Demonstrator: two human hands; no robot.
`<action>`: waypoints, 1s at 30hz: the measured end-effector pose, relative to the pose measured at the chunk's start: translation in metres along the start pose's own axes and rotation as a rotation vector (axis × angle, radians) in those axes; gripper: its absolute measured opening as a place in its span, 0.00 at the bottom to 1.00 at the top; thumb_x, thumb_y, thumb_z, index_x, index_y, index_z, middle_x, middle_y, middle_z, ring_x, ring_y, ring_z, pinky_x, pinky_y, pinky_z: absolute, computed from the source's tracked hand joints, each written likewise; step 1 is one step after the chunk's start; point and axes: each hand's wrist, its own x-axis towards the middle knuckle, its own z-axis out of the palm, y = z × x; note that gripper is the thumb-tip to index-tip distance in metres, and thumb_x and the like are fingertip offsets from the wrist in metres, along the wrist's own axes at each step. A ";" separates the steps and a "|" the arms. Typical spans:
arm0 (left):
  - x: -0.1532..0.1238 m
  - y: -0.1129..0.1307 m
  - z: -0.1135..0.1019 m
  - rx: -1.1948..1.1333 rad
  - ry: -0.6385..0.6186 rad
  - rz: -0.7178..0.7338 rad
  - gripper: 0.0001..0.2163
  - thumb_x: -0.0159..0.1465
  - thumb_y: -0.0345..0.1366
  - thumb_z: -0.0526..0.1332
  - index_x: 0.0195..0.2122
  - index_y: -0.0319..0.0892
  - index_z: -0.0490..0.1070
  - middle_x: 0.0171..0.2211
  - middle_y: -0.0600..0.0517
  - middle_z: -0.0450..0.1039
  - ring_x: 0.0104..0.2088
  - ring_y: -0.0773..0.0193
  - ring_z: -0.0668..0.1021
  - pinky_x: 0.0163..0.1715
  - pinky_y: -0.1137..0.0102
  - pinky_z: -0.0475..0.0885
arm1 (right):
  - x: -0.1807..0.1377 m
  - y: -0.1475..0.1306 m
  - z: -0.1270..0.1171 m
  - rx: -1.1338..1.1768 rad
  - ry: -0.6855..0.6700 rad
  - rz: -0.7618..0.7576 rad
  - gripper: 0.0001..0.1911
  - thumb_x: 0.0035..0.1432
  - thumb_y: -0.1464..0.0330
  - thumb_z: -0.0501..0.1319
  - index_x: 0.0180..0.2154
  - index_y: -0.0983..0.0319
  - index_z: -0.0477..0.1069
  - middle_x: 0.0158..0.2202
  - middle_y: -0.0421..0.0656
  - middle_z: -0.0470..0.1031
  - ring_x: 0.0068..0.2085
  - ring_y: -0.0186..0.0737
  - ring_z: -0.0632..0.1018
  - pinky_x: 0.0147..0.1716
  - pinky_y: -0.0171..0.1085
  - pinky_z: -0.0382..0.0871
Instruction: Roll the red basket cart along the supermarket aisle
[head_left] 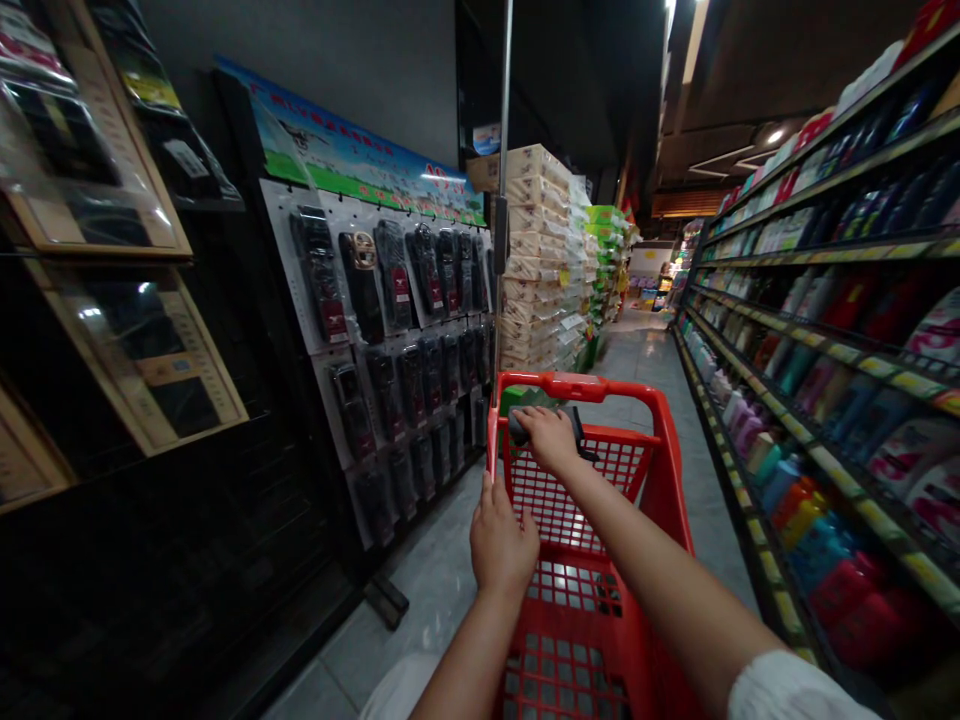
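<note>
Red plastic, head view: handling a shopping cart (667, 480), apparently midway down the aisle; what remains, can't tell. Right grip (550, 438) curled loosely over a dark grey object (574, 425) (kind unclear); left grip (504, 540) mostly open, touching the side rail (493, 430). Open floor (645, 360) ahead, display-stand foot (388, 602) jutting left, bottle shelves (840, 350) right.

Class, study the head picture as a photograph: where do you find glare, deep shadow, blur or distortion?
Head view: white glare spots on the box at left; near-black shadow at lower left; bottles at lower right soft and smeared; shelves stretched towards the right edge; left hand, right hand and red cart readable, though slightly soft.
</note>
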 end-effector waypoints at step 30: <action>0.012 0.001 -0.010 0.154 -0.055 0.046 0.30 0.63 0.33 0.54 0.64 0.22 0.57 0.64 0.30 0.60 0.60 0.48 0.72 0.57 0.61 0.70 | -0.055 0.072 -0.016 -0.075 0.007 0.152 0.28 0.67 0.75 0.43 0.66 0.56 0.58 0.68 0.45 0.60 0.67 0.51 0.61 0.64 0.57 0.53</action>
